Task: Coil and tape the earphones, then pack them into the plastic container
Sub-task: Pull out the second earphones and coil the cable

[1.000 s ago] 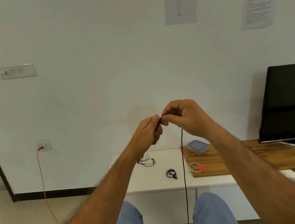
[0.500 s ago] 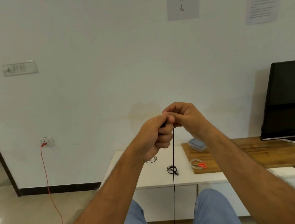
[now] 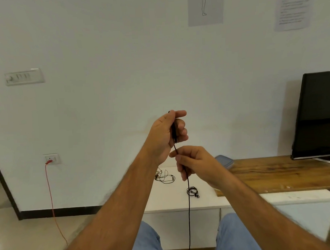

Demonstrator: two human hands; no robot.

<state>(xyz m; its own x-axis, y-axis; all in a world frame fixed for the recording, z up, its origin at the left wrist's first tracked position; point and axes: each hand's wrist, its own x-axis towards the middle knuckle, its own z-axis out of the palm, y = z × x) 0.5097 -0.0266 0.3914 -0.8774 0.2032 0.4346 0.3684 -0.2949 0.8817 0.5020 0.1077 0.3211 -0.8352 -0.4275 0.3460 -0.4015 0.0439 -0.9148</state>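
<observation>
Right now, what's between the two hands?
In the head view, only a short taut stretch of thin black earphone cord spans from left hand to right hand.

I read this as a plain home or office room: white wall with a switch panel, a socket holding a red cord, taped paper sheets, a low white cabinet and a dark monitor on wood board.

On the desk a loose earphone set lies at 10 o'clock from a coiled set. A wooden board is placed at 3 o'clock, carrying the container and the monitor further right.
</observation>
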